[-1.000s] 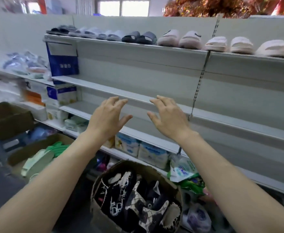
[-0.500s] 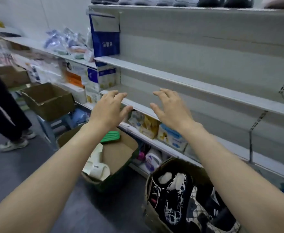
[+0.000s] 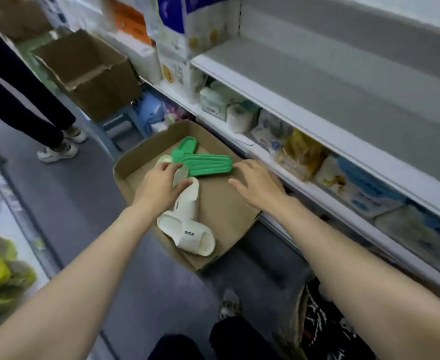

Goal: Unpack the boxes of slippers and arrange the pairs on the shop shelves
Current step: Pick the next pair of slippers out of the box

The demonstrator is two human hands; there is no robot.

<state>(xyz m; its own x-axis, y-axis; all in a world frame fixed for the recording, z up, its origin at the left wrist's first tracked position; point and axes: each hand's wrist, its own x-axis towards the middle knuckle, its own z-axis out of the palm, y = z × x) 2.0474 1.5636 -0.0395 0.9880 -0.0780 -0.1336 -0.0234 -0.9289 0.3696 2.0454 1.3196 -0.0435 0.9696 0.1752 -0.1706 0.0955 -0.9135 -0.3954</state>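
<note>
Both hands are dropping from the empty shelf level into the shallow brown cardboard box (image 3: 221,203) at centre frame. Left hand (image 3: 161,187) is closing its fingers on a pale slipper sole, the grip only partial; right hand (image 3: 259,187) is hovering spread and empty beside the green ribbed rubber slippers (image 3: 204,165). Cream-white rubber slippers (image 3: 190,229) are lying crossed below. Overlapping soles are likely snagging a lift, dragging a neighbour out. Grey metal shelves (image 3: 317,81) are running along the right; another person's legs are standing upper left on the grey floor (image 3: 65,198).
</note>
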